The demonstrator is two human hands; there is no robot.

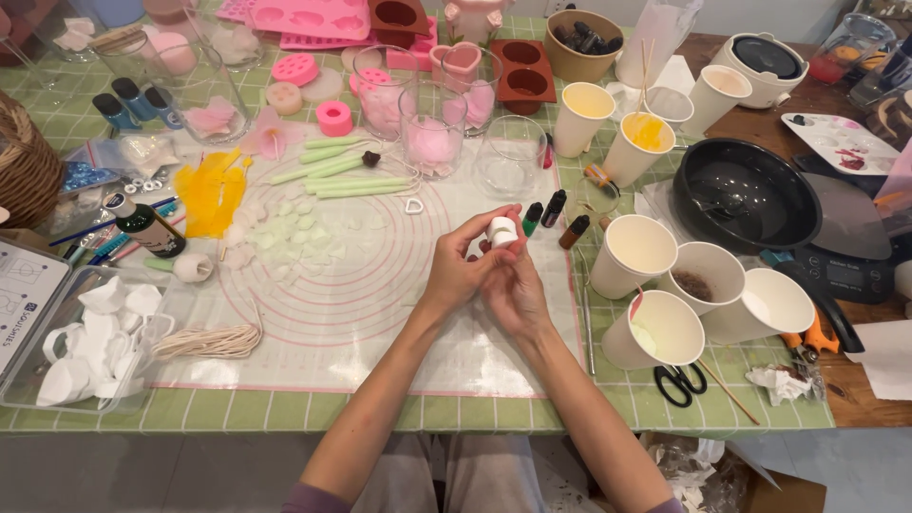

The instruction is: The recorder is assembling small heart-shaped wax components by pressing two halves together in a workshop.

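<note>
Above the silicone mat [361, 313], fingers of both hands seemingly clamped on a small white roll [502, 231], dye bottles [554, 209] just beyond.

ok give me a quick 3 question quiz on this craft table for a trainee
1. True or false: both hands hold the small white cylinder above the silicone mat.
2. What lies just in front of the paper cups, near the table's front edge? A) scissors B) a spoon C) a hammer
3. Fill in: the coil of pale wick string lies beside the clear ______ of white pieces.

Key
1. True; the fingers of the left hand and the right hand meet around it.
2. A, the black-handled scissors.
3. Tray, meaning the clear tray at the left.
</note>
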